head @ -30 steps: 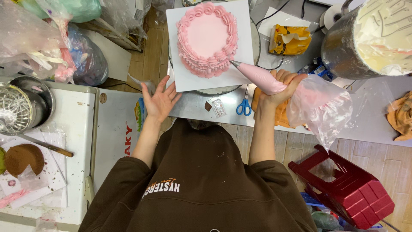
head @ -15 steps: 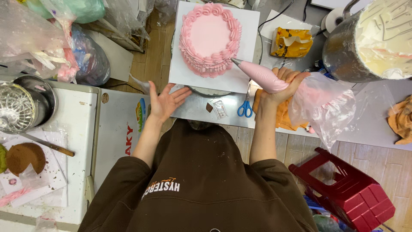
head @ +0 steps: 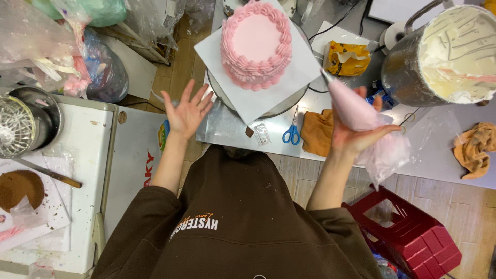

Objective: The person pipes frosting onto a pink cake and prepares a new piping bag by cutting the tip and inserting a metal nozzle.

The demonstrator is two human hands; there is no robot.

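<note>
Cluttered white worktable (head: 320, 135) from overhead — pink cake (head: 257, 44) on its square board near the far edge. I've lifted the piping bag (head: 356, 111) off it; right hand (head: 356, 135) grips it, left hand (head: 187, 112) now spread open, empty — piping paused.

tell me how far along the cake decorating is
Done: the pink cake has a smooth top, ruffled sides and a piped top border. In hand: the right hand holds the piping bag away from the cake; the left hand is open, empty. Left: top centre bare.
</note>
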